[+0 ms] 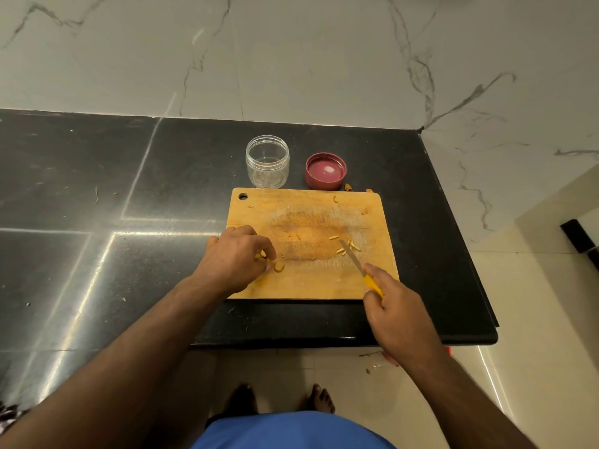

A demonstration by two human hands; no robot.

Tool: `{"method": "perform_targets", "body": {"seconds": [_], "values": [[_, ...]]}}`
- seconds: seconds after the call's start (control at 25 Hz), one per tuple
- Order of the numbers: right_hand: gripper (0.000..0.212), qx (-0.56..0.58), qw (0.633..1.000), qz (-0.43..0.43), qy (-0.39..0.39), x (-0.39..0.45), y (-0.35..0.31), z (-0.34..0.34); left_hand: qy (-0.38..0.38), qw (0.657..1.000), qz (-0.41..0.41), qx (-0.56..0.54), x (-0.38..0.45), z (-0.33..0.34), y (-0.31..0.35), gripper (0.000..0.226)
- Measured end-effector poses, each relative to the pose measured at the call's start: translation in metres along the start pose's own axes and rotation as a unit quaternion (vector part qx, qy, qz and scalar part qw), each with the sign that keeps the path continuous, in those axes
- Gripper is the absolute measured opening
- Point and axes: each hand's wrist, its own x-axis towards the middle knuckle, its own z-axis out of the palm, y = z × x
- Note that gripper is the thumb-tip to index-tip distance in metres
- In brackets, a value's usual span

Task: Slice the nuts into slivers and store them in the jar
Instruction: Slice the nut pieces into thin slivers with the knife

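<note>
A wooden cutting board [311, 286] lies on the black counter. My left hand [235, 259] rests at the board's left edge, its fingertips pinching whole nuts [278, 266]. My right hand [393, 309] grips the yellow handle of a small knife [353, 256] at the board's front right corner. The blade tip points toward a small pile of pale slivers [348, 247]. Behind the board stands a clear jar [267, 162] with no lid and nothing visible inside. Its red lid [325, 171] lies upside down to the jar's right.
The black counter [129, 189] ends at a front edge just below the board and a right edge near the marble wall [324, 59]. A few nut scraps [348, 187] lie behind the board. My bare feet stand on the tiled floor [518, 319].
</note>
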Motion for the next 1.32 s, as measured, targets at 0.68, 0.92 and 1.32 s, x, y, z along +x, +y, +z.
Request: {"method": "perform_targets", "body": {"seconds": [0.68,0.92,1.32], "values": [[0.047,0.017,1.0,0.005,-0.006,0.008,0.005,0.001,0.002,0.982,-0.023,-0.188,0.03,0.004,0.035,0.016],[0.047,0.055,0.998,0.005,-0.027,-0.001,0.002,0.004,0.031,0.992,-0.039,-0.118,0.04,0.014,0.037,0.026],[0.049,0.055,0.998,-0.025,-0.034,0.002,-0.009,0.015,0.042,0.996,-0.044,-0.066,0.041,0.021,0.028,0.031]]}}
